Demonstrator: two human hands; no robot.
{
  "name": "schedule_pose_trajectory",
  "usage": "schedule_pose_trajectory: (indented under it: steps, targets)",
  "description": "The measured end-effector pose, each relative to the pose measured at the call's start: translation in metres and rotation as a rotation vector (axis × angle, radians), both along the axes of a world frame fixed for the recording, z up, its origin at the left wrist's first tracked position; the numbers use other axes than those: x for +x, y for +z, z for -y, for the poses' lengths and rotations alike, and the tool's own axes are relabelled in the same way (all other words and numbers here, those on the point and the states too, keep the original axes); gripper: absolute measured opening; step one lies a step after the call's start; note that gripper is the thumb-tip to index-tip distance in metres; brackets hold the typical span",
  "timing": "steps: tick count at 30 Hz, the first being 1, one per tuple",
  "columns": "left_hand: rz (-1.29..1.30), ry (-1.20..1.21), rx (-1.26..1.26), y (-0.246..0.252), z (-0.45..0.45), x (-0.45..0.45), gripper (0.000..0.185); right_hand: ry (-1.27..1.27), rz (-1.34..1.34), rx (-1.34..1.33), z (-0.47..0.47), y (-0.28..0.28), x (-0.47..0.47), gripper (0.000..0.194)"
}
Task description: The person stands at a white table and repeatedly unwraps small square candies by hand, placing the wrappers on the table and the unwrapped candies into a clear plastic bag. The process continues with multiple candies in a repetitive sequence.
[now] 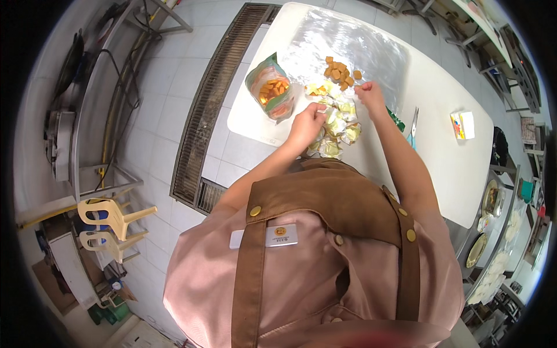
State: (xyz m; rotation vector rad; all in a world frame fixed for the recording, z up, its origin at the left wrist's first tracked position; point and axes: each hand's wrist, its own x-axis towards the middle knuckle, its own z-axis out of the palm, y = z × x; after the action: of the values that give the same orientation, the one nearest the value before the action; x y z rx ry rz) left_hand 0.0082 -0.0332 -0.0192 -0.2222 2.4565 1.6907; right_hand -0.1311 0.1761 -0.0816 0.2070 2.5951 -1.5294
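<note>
My left hand (pixel 308 124) rests its fingertips at the near-left side of a heap of crumpled yellow-and-white wrappers (pixel 335 122); whether it grips one is unclear. My right hand (pixel 370 98) has thumb and forefinger pinched together at the heap's far right. Anything between those fingers is too small to tell. Just beyond the fingertips, several unwrapped brown cubes (pixel 337 71), like bouillon cubes, lie piled on a shiny clear plastic or foil sheet (pixel 313 39). Left of the heap stands an open green pouch (pixel 278 108) with several orange-wrapped cubes (pixel 273 90) inside.
On the white table (pixel 439 174), scissors with light-blue handles (pixel 413 130) lie right of my forearm, by a green packet piece (pixel 395 119). A small white box (pixel 462 125) stands farther right. A floor drain grate (pixel 213 87) and cream plastic stools (pixel 106 217) are leftward.
</note>
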Motion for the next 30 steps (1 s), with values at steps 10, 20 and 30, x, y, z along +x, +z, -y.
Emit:
schedule_pose_trajectory:
  steps: [10, 20, 30]
  targets:
    - [-0.553, 0.249, -0.222, 0.097, 0.039, 0.032, 0.028, 0.110, -0.369, 0.079, 0.043, 0.049, -0.045, 0.026]
    - [-0.316, 0.611, 0.190, 0.046, 0.108, -0.013, 0.036, 1.100, -0.478, 0.443, 0.204, 0.181, 0.052, 0.015]
    - [-0.341, 0.687, -0.006, 0.055, 0.092, -0.004, 0.038, 1.249, -0.277, 0.799, 0.259, 0.116, 0.030, 0.041]
